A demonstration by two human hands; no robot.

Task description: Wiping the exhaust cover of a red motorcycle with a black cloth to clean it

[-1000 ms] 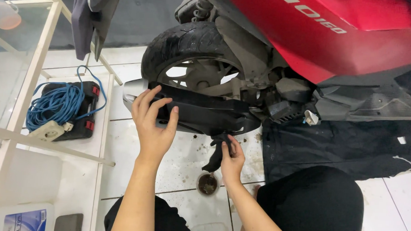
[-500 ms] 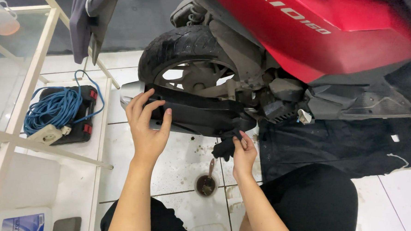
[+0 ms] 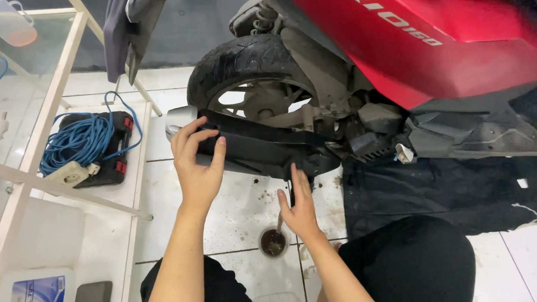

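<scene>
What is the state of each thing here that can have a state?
Left hand: fingers curled over the black cover.
Right hand: open, at the cover's lower edge.
Black cover: held against the scooter.
Blue cable: coiled.
Floor drain: open, dark inside.
Rear wheel: mounted, dusty.

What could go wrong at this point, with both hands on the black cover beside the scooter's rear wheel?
The left hand grips the black cover at one end only, while the right hand lies open below it; the cover could tip or slip. The small cup of dark liquid sits on the floor tiles directly beneath, so a dropped part or a wrist might knock it over. Dark spots already mark the tiles, which may be slick.
</scene>
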